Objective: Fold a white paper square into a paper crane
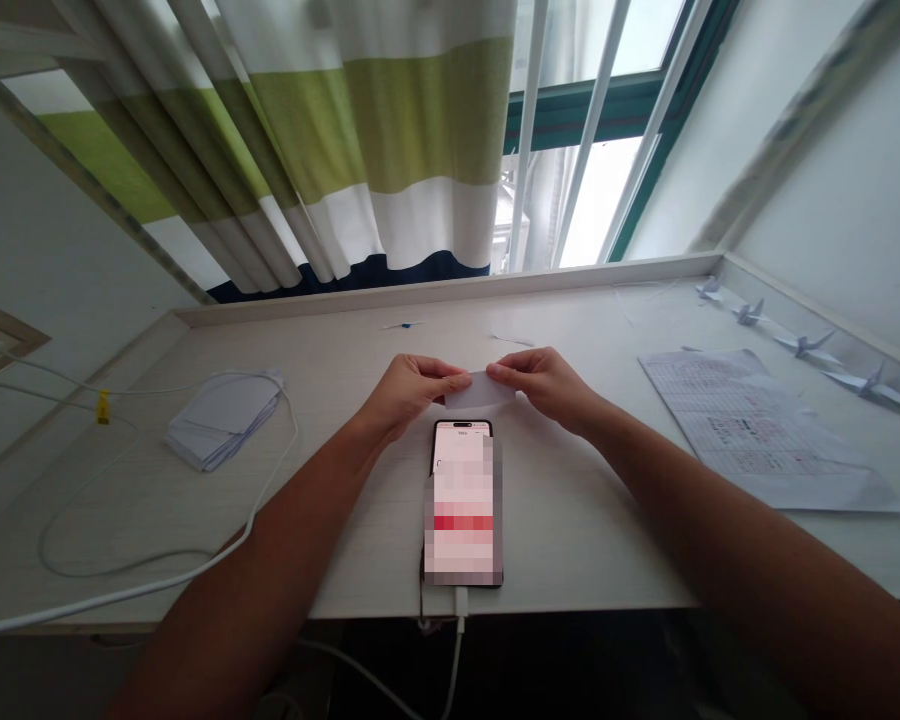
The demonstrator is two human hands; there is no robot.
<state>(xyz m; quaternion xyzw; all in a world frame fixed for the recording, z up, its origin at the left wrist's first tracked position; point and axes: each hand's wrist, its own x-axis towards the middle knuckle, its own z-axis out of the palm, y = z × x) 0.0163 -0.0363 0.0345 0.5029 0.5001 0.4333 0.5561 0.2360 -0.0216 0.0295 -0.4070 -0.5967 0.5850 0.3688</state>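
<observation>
Between my two hands is a small piece of white paper (pixel 481 391), held just above the desk beyond the phone. My left hand (pixel 418 388) pinches its left end between thumb and fingers. At the right end, my right hand (pixel 540 384) grips the upper corner in the same way. Directly below the paper lies a phone (pixel 463 500) with its screen lit and partly blurred, and a white charging plug (pixel 461 602) in its lower edge.
A stack of white paper sheets (pixel 225 415) lies left, with a white cable (pixel 289 440) looping over it. Printed sheets (pixel 757 430) lie right. Several folded paper cranes (pixel 802 345) line the right edge. A curtain (pixel 420 130) hangs behind the desk (pixel 570 540).
</observation>
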